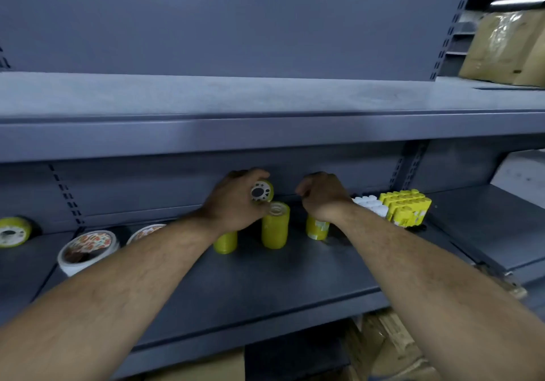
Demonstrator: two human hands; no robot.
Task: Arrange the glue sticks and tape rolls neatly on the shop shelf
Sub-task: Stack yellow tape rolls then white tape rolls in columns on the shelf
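Three upright stacks of yellow tape rolls stand on the grey shelf: a left stack, a taller middle stack and a right stack. My left hand holds a single yellow tape roll on its side, just above the middle stack. My right hand hovers over the right stack with curled fingers; whether it touches the stack is hidden. A pack of yellow glue sticks and a white-capped pack sit at the right.
A lone yellow tape roll lies at the far left. Two wide patterned tape rolls sit left of my left arm. The upper shelf lip hangs low over the hands. Brown packages rest at top right.
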